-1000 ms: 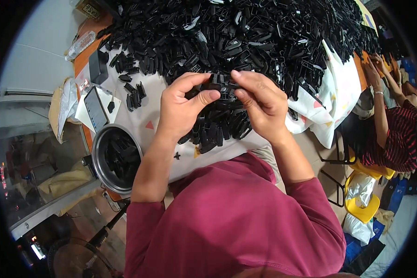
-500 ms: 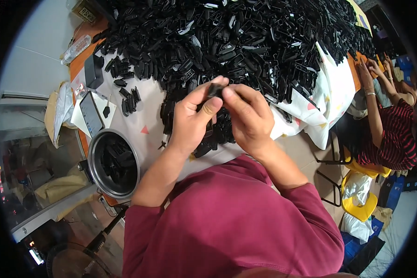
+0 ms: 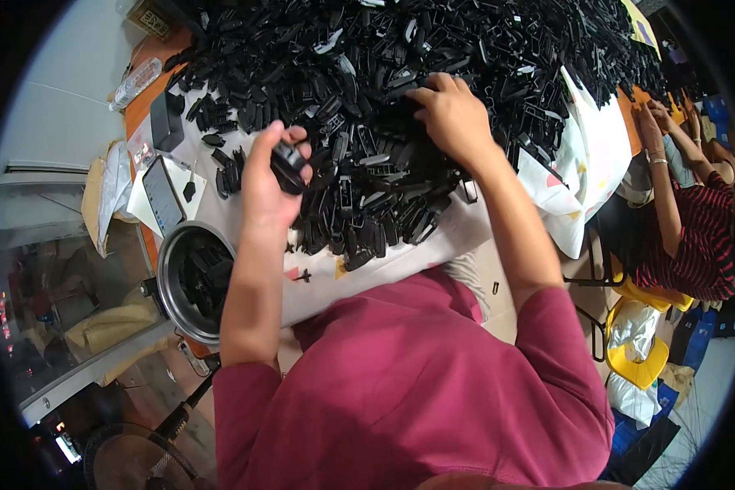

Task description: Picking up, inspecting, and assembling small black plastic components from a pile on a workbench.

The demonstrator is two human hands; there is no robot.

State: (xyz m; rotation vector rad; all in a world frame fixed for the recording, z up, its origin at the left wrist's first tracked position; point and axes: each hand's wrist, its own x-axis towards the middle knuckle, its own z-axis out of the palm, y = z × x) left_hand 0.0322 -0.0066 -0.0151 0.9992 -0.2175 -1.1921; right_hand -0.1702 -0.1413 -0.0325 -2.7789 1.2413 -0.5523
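My left hand (image 3: 269,181) is closed around a small black plastic part (image 3: 288,167), glossy on its upper side, near the left part of the pile. Its fingers curl round from behind and partly cover it. Over the middle of a wide pile of black plastic parts (image 3: 367,184) reaches my right hand (image 3: 457,121), palm down. Its fingers are bent and apart, the tips at the parts. No piece shows between them, though the palm side is hidden.
At the left, a round metal bowl (image 3: 165,286) holds black parts. Beyond it are a phone (image 3: 162,196), a dark box (image 3: 166,124) and a plastic bottle (image 3: 135,84). A patterned white cloth (image 3: 457,233) covers the table. Another person (image 3: 686,229) sits at the right.
My hands have moved apart from their meeting over the near pile. The left went left with a black part; the right let go and reached forward and right over the pile.
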